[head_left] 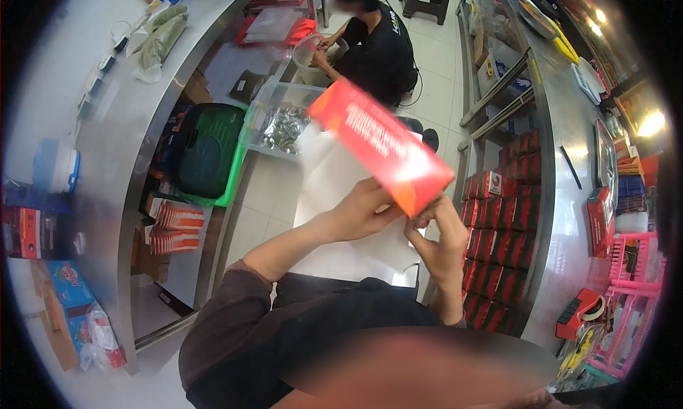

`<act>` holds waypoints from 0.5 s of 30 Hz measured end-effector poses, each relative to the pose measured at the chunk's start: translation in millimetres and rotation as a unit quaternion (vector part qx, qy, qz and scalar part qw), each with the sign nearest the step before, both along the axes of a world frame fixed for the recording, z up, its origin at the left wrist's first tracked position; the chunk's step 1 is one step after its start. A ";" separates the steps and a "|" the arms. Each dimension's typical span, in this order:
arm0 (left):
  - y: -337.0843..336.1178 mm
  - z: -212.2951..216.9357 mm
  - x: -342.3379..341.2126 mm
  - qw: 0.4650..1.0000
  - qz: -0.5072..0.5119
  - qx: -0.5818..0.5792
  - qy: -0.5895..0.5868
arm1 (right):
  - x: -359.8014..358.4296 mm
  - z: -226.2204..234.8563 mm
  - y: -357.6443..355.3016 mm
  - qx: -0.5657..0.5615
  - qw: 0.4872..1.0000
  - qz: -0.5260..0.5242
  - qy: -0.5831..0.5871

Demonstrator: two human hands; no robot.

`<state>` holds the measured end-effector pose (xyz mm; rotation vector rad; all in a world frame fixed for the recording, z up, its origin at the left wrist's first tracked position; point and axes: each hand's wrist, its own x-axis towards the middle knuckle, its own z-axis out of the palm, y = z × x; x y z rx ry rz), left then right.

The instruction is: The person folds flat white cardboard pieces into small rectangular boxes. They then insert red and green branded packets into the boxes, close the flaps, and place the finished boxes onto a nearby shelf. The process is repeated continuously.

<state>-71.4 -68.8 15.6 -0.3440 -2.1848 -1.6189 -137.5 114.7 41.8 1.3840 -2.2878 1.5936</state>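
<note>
A long red carton with white print and an orange patch is held up in front of me, tilted so its far end points up and left. My left hand grips it from the left side near its lower end, its fingertips partly hidden behind the carton. At that same end my right hand has its fingers bent and pinched against the carton's edge. Below both hands lies a white surface. Just beyond the carton, a clear plastic bin holds many small shiny packets.
A person in black sits ahead, hands at a translucent bucket. Steel tables run along both sides. Stacked red and dark boxes fill the right lower shelf. A green-rimmed bin stands at left; a tape dispenser is at right.
</note>
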 end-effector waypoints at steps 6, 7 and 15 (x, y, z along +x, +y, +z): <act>-5.0 -10.2 1.0 0.995 -0.067 -0.057 0.039 | 13.2 -10.3 0.5 -0.026 0.991 0.003 -0.128; -3.4 -3.7 6.9 0.996 -0.049 -0.036 0.064 | 15.9 -10.6 0.1 -0.022 0.995 0.015 -0.094; -23.1 6.4 66.4 0.944 -0.166 -0.285 -0.031 | -27.8 -43.6 70.0 -0.265 0.926 -0.153 -0.220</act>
